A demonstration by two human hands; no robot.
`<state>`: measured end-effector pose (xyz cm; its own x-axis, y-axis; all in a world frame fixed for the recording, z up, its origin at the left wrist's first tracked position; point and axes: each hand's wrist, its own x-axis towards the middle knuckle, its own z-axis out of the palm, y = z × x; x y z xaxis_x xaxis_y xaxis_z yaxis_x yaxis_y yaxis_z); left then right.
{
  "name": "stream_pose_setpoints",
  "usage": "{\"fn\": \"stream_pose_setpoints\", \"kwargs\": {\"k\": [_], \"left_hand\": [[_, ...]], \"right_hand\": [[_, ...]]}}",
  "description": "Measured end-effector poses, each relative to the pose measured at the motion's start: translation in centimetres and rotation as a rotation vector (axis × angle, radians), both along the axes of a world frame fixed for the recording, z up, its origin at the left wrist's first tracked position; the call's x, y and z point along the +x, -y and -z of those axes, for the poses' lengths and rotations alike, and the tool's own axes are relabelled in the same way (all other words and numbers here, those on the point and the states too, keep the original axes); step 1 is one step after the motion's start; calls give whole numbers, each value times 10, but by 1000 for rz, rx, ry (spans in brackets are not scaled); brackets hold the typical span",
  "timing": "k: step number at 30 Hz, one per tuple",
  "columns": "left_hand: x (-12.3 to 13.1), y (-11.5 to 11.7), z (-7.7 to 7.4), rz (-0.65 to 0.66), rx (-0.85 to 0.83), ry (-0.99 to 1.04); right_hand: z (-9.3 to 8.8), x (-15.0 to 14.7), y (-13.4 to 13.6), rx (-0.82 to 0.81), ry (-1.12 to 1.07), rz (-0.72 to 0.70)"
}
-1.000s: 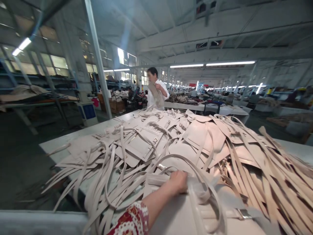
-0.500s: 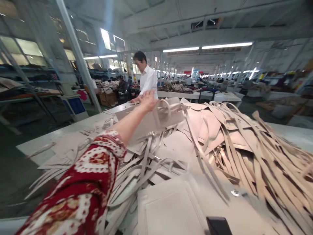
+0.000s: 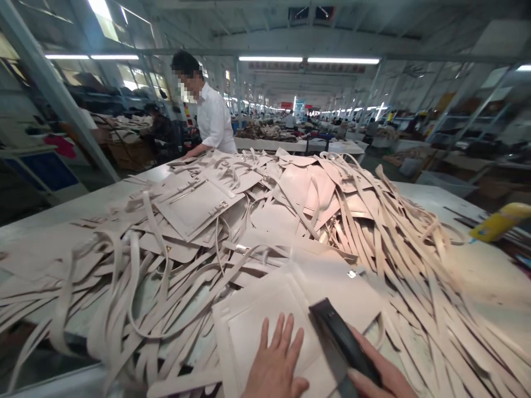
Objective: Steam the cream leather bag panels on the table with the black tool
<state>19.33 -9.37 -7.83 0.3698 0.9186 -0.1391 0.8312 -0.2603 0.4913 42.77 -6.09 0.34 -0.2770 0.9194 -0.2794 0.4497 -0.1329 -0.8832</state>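
Observation:
My left hand (image 3: 276,362) lies with its fingers spread on a flat beige bag piece (image 3: 257,315) at the bottom centre. To its right, my right hand (image 3: 379,370) is wrapped round a black handheld tool (image 3: 344,340), whose front end rests over the right edge of that piece. A silver clasp (image 3: 352,273) shows on the beige material just beyond. Another flat beige piece with metal fittings (image 3: 197,204) lies farther back on the left.
Beige pieces and long straps (image 3: 394,237) are heaped across the table (image 3: 136,182). A yellow object (image 3: 501,221) is at the right edge. A person in a white shirt (image 3: 215,119) stands beyond the table at the back left.
My left hand has come back from the far side of the heap onto the near piece. A beige piece now lies at the left of the heap. My right hand and more of the black tool show.

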Motion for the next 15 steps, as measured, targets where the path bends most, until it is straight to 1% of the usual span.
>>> {"fn": "stream_pose_setpoints", "kwargs": {"k": [2, 4, 6, 8, 10, 12, 15], "left_hand": [[3, 1, 1, 18, 24, 2], [1, -1, 1, 35, 40, 17], [-3, -2, 2, 64, 35, 25], [-5, -1, 3, 68, 44, 7], [-6, 0, 3, 60, 72, -26], [-6, 0, 4, 67, 95, -41], [-6, -1, 5, 84, 113, -39]], "right_hand": [[-12, -12, -20, 9, -5, -136], [-22, -33, -44, -49, -26, -198], [-28, -60, -72, -124, -64, -231], [-30, -86, -100, -101, -97, -224], [-30, -103, -121, -45, -93, -193], [-30, -106, -129, 1, -80, -156], [-31, -90, -119, 2, -69, -143]]}}
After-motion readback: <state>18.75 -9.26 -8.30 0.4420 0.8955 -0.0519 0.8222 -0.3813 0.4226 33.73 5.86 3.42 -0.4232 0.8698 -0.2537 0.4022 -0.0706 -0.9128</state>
